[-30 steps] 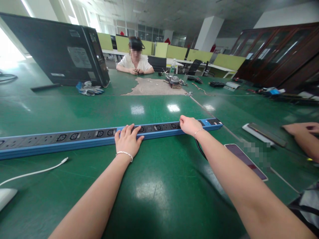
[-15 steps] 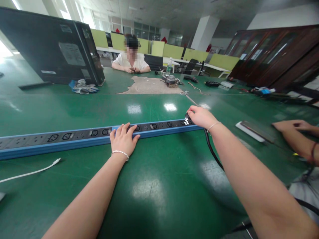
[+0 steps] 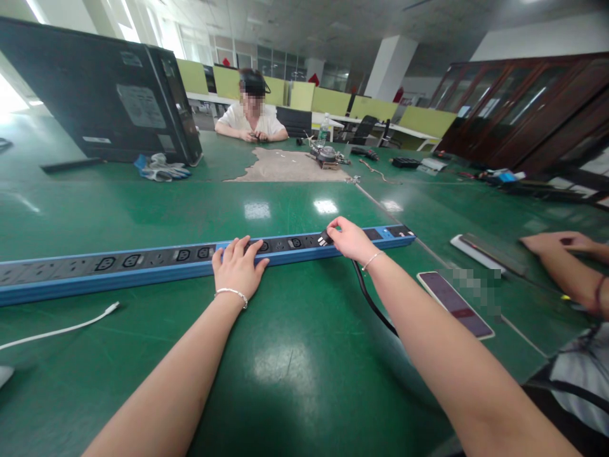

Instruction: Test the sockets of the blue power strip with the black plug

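Note:
A long blue power strip (image 3: 157,277) with a row of black sockets lies across the green table. Resting on top of it near the middle, my left hand (image 3: 238,265) has its fingers spread and holds nothing. My right hand (image 3: 351,239) pinches a black power plug (image 3: 328,235) just over the sockets to the right of my left hand. The plug's metal prongs point left and are out in the open. From under my right hand a black cable (image 3: 373,304) hangs down and runs behind my forearm.
A phone (image 3: 454,304) and a white-edged flat object (image 3: 485,254) lie at right, near another person's arm (image 3: 566,260). A white cable (image 3: 71,327) is at left. Behind are a black computer case (image 3: 109,101), gloves (image 3: 162,168) and a seated person (image 3: 250,120).
My right hand has moved left along the strip with the plug, uncovering the strip's right end. The phone now shows beyond my forearm. My left hand stays on the strip.

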Demonstrator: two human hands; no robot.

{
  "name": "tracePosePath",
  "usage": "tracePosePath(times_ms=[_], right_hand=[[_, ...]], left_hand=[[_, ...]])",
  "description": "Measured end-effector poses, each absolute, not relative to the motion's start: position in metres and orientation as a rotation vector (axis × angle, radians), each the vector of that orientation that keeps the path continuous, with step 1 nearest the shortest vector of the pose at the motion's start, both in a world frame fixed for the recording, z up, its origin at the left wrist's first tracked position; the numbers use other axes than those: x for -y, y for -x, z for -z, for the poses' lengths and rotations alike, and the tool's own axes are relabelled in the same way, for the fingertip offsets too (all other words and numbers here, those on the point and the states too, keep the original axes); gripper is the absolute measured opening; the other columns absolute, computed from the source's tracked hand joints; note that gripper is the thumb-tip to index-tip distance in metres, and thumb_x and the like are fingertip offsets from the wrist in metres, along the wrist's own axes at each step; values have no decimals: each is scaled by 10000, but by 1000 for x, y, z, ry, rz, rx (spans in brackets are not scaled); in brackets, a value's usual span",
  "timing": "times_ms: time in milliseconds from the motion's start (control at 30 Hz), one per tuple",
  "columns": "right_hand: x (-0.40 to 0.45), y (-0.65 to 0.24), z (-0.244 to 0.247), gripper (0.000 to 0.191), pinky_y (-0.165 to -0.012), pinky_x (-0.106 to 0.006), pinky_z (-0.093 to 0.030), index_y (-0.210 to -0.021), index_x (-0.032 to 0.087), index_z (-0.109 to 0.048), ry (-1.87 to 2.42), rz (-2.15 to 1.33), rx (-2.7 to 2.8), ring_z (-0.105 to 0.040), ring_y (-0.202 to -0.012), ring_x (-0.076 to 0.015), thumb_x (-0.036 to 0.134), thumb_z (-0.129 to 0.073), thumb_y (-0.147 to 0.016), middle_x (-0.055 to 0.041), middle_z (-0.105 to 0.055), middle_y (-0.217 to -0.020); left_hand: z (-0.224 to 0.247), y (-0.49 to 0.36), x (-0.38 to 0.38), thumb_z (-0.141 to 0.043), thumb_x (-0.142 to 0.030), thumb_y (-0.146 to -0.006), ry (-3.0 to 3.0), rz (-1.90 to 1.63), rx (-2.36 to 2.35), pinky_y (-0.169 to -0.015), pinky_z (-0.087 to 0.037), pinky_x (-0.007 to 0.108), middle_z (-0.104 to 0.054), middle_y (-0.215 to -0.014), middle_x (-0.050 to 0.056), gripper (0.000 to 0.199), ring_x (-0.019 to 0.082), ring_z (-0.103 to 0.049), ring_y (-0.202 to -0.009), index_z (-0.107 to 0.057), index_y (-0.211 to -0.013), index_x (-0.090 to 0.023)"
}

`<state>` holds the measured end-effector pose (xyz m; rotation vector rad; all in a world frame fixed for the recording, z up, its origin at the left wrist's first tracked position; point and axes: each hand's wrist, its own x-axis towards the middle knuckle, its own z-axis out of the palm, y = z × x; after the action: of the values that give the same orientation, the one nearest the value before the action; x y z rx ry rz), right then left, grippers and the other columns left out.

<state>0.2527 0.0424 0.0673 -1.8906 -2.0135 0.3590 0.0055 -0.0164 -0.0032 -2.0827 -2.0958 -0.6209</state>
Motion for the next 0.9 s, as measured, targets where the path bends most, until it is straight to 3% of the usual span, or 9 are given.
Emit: tracePosePath(times_ms=[267,500,633,767,900], right_hand=[[-56,-231,-60,171,-664,-248,-400,-866,221,-556,1880,-312,2008,-566,-729,-166,326,-423,-845,-28,-644,-799],[-52,-207,-49,107,-476,-200,-362,-825,217,-518,1779,-700,1861,-464,-413,-100,282,-433,-830,54,-529,-504],[-47,-186,-52,93,-415,-186,-337,-848,217,-501,1742,-863,1892,-449,-348,-98,259,-419,-831,66,-510,-437],[-45,-168,-59,133,-496,-201,-393,-863,218,-526,1746,-690,2051,-539,-441,-114,295,-418,-843,29,-594,-523],[-46,-155,-68,203,-643,-277,-454,-886,225,-568,1835,-431,2165,-637,-682,-184,334,-402,-846,-46,-687,-763]], left_hand=[[2,-6,16,-423,-464,-872,2087,625,2086,-1067,-209,491,-465,-1407,43,439,257,-361,-1314,-510,-1279,-322],[6,-5,16,-447,-458,-863,2068,667,2052,-1056,-227,499,-481,-1392,48,436,263,-384,-1295,-518,-1269,-315],[5,-5,16,-445,-454,-865,2072,664,2047,-1055,-227,499,-483,-1390,49,434,263,-388,-1292,-518,-1268,-309],[4,-5,17,-438,-455,-868,2072,656,2053,-1055,-226,496,-479,-1394,49,435,262,-382,-1297,-515,-1270,-306],[5,-5,17,-437,-458,-868,2077,654,2053,-1060,-217,495,-473,-1400,50,443,263,-378,-1300,-510,-1276,-302]])
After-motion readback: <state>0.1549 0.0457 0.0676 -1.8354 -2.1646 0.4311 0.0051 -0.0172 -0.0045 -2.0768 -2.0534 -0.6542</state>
